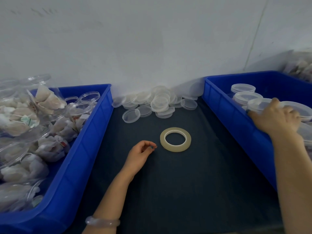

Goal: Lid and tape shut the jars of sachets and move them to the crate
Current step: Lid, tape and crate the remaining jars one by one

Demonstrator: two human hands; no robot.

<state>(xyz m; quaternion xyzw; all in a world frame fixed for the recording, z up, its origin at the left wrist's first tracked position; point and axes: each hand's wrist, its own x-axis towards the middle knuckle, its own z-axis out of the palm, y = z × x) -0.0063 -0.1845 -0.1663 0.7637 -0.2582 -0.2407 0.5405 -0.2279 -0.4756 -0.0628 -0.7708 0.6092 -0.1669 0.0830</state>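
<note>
Gripping a lidded jar (303, 108) in the right crate (236, 114), right fingers (290, 112) curl; left fingers (148, 146) loosely curled.

The left hand (141, 155) lies at centre, fingers loosely curled, holding nothing. The right hand (276, 117) reaches out to the right, knuckles up, fingers bent downward.

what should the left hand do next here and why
Probably reach the left hand into the left crate for an open jar: it holds nothing beside the tape roll, while the right hand grips a lidded jar already in the right crate.
</note>
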